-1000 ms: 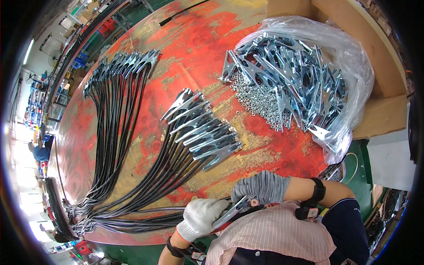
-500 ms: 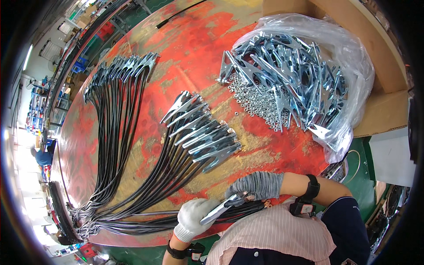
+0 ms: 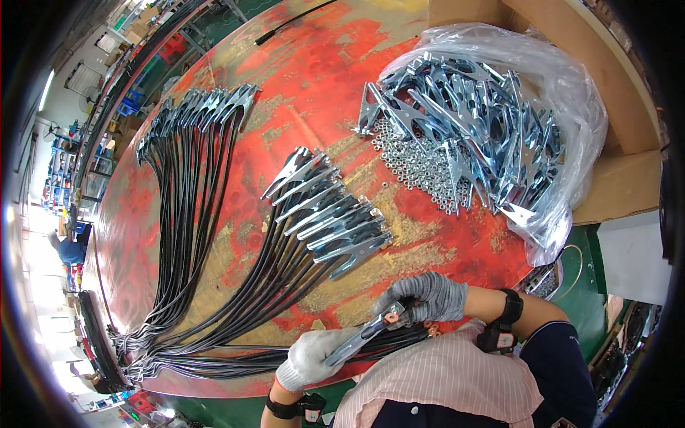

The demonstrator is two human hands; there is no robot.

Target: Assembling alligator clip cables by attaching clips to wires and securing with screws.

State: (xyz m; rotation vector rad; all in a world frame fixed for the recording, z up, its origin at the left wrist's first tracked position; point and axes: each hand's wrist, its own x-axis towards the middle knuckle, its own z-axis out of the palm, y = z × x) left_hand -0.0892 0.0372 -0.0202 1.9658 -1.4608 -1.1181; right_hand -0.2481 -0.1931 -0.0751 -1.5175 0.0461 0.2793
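Left hand (image 3: 308, 358) and right hand (image 3: 429, 296) grip one clamp (image 3: 362, 338); far cables (image 3: 177, 185), middle cables (image 3: 270, 260) look fitted, lower cables (image 3: 250, 357) apparently pending.

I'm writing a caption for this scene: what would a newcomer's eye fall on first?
Probably the heap of shiny metal clamps at upper right, on clear plastic with small nuts along its lower left, against the worn red tabletop. Next, two fans of black cables tipped with clamps, at left and centre. Below, the white-gloved left hand and grey-gloved right hand hold one clamp.
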